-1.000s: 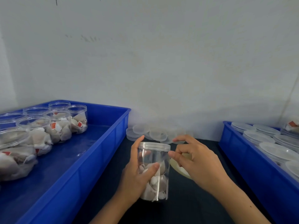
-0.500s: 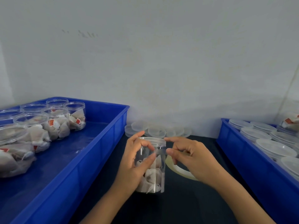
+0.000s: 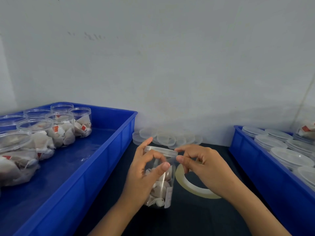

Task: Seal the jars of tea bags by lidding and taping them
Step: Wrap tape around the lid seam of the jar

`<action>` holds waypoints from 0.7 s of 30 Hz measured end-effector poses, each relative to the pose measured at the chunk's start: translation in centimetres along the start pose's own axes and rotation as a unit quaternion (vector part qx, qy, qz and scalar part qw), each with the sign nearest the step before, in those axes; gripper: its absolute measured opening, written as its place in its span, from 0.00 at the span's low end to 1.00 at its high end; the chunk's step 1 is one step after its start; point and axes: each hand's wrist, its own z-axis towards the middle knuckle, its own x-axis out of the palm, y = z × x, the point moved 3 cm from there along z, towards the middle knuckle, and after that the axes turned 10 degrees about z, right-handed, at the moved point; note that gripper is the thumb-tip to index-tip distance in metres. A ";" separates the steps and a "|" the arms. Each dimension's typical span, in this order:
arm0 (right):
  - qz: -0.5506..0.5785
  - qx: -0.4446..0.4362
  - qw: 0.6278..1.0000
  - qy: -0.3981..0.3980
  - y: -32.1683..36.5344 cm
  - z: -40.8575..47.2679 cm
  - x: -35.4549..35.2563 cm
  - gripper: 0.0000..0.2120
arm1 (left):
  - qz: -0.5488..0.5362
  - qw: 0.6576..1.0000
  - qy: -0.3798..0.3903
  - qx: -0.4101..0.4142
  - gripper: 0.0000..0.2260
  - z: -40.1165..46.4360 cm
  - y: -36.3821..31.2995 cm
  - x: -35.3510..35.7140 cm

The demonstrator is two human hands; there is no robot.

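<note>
— Hands, what do they hold?
— Left hand (image 3: 144, 172) grips the lidded tea-bag jar (image 3: 162, 183) between both hands; right hand (image 3: 202, 166) pinches at its lid (image 3: 161, 150).
— Tape?
— Tape roll (image 3: 192, 188) lies under the right hand.

A plain pale wall (image 3: 170, 65) fills the upper part of the view, matt and evenly lit, with faint grey smudges toward the upper left; a thin slanting line crosses it at the far right; below, a dark tabletop (image 3: 196, 217) runs up to meet the wall's foot; soft, diffuse light falls from above, casting only a weak shadow low on the right.
</note>
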 end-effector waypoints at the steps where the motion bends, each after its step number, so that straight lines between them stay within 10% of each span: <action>1: 0.003 0.000 1.000 0.001 0.1 0.0 0.0 0.16 | 0.002 1.000 -0.002 -0.002 0.14 0.0 0.0 0.0; 21: -0.148 -0.040 0.986 -0.070 1.0 -0.5 1.4 0.21 | -0.003 0.997 -0.063 -0.037 0.14 0.1 -0.2 -0.1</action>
